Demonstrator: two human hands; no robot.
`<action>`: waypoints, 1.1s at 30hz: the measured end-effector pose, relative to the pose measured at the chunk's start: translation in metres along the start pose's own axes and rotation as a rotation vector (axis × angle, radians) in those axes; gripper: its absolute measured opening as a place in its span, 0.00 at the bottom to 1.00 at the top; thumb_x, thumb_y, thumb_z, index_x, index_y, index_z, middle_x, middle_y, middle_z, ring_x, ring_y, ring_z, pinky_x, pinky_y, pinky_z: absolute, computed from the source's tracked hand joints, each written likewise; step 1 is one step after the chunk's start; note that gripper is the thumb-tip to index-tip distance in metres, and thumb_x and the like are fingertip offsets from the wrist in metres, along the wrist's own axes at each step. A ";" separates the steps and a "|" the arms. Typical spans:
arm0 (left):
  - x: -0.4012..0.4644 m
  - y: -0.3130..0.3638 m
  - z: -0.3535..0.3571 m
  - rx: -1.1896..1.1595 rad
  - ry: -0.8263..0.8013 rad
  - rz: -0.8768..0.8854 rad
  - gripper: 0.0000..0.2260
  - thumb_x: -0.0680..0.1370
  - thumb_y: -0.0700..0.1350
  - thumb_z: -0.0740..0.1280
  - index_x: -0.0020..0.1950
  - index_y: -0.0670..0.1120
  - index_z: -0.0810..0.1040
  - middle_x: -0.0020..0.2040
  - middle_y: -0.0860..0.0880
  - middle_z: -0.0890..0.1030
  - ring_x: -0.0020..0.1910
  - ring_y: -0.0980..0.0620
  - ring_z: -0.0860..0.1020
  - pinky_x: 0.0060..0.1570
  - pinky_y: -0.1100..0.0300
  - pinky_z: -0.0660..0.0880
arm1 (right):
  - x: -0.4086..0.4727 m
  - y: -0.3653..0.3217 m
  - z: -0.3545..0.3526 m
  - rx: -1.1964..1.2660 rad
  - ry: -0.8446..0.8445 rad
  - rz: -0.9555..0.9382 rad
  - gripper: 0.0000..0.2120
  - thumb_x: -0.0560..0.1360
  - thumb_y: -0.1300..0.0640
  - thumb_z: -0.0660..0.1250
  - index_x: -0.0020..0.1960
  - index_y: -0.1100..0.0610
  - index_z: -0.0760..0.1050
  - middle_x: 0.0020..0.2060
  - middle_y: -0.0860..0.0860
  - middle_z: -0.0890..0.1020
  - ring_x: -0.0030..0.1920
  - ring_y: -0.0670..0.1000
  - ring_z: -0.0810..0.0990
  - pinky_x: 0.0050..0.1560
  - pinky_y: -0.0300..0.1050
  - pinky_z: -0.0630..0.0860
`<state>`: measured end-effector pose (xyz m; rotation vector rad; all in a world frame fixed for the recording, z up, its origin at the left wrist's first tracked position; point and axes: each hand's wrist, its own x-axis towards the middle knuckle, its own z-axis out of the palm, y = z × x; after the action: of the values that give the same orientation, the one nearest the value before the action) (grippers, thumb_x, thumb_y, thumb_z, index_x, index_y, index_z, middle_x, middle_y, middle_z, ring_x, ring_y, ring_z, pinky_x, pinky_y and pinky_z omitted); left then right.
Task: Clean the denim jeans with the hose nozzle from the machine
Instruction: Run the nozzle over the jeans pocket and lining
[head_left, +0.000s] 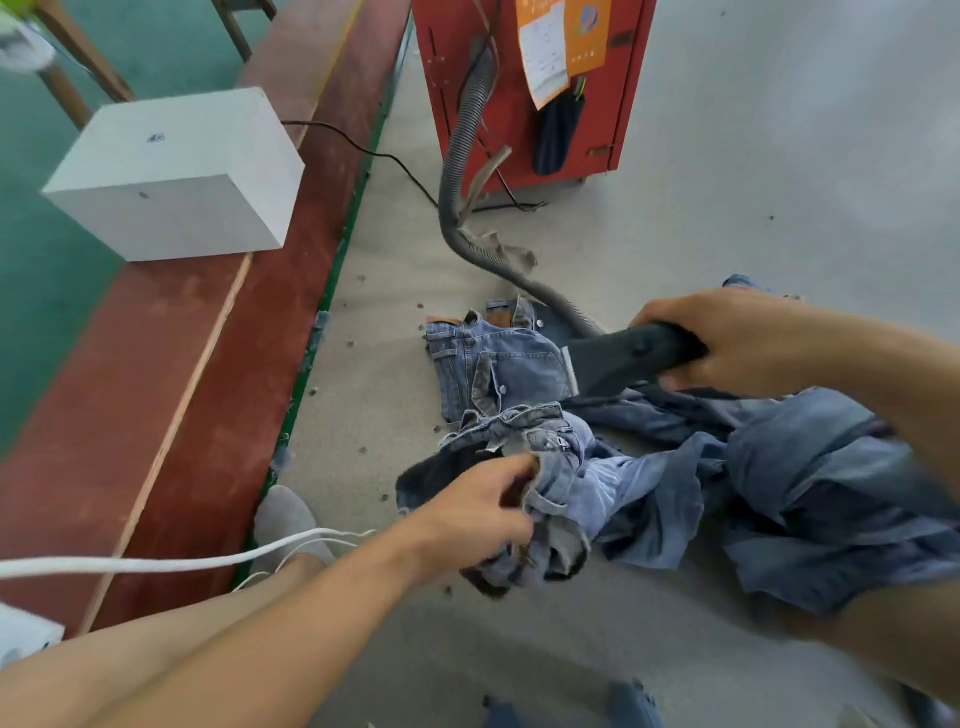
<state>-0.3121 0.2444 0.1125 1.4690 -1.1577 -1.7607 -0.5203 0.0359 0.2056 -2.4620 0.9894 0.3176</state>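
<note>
STEP: cleaning underway | right hand (727, 338) grips the hose nozzle (618, 361), mouth at the waistband | left hand (483, 512) pinches bunched denim jeans (519, 374) lying on the floor (675, 208) | NEXT, likely: spread the fabric, sweep nozzle along it

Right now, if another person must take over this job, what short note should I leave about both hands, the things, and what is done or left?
Left hand: grips a bunched part of the denim jeans, lifting the fabric near the waistband.
Right hand: holds the dark hose nozzle, its mouth against the jeans near the back pocket.
The grey ribbed hose runs back across the floor to the red machine.
More denim lies piled under the right forearm.
Done: nozzle is on the jeans. How much is already cleaned cannot be told.
Left: probably pass the nozzle over the remaining fabric.
</note>
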 end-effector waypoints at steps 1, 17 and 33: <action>-0.001 0.000 0.001 -0.346 -0.036 -0.069 0.22 0.72 0.35 0.64 0.65 0.43 0.79 0.63 0.41 0.82 0.62 0.39 0.80 0.66 0.44 0.77 | 0.001 0.002 0.002 -0.043 -0.015 0.003 0.16 0.75 0.52 0.75 0.59 0.39 0.75 0.44 0.38 0.81 0.49 0.48 0.79 0.51 0.47 0.67; 0.008 -0.018 0.026 -0.079 0.219 -0.118 0.25 0.78 0.36 0.69 0.65 0.64 0.69 0.60 0.64 0.81 0.61 0.65 0.78 0.62 0.64 0.77 | 0.008 -0.044 0.026 0.011 -0.094 -0.081 0.09 0.78 0.48 0.72 0.54 0.42 0.72 0.40 0.41 0.79 0.41 0.39 0.76 0.44 0.45 0.67; 0.021 -0.012 -0.001 -0.454 0.556 -0.358 0.05 0.79 0.37 0.69 0.52 0.43 0.84 0.50 0.40 0.87 0.50 0.41 0.86 0.52 0.48 0.83 | -0.003 -0.015 0.050 -0.205 -0.073 -0.124 0.16 0.79 0.41 0.67 0.55 0.44 0.60 0.46 0.43 0.79 0.44 0.49 0.79 0.50 0.53 0.73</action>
<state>-0.3147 0.2318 0.0915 1.7743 -0.2060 -1.5332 -0.5138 0.0721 0.1688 -2.6610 0.8043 0.4853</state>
